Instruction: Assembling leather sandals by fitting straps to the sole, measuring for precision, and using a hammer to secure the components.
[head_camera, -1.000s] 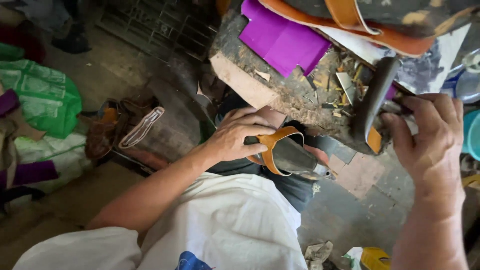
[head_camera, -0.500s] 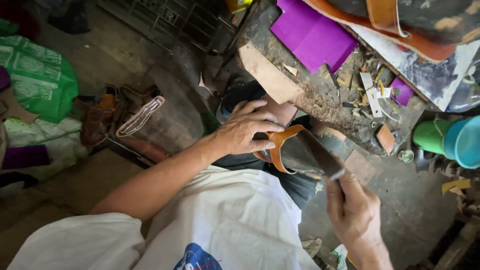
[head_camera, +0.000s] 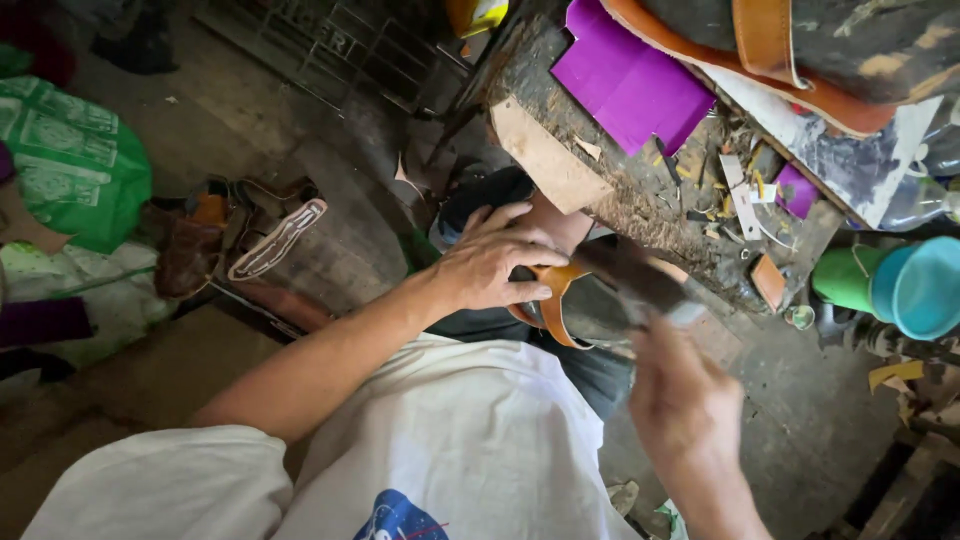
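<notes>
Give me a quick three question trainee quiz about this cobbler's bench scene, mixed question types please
1. True or false: the left hand rests on the orange leather strap piece on the person's lap.
2. What colour is the sheet on the workbench? A green, B purple, C white.
3. Which hand swings the blurred tool?

Key: 1 true. 2 B. 3 the right hand.

Right hand (head_camera: 690, 410) has left the workbench (head_camera: 640, 190) edge — now low beside the tan-strapped sandal (head_camera: 585, 305), hammer (head_camera: 640, 285) head brought onto it, motion-blurred.
</notes>
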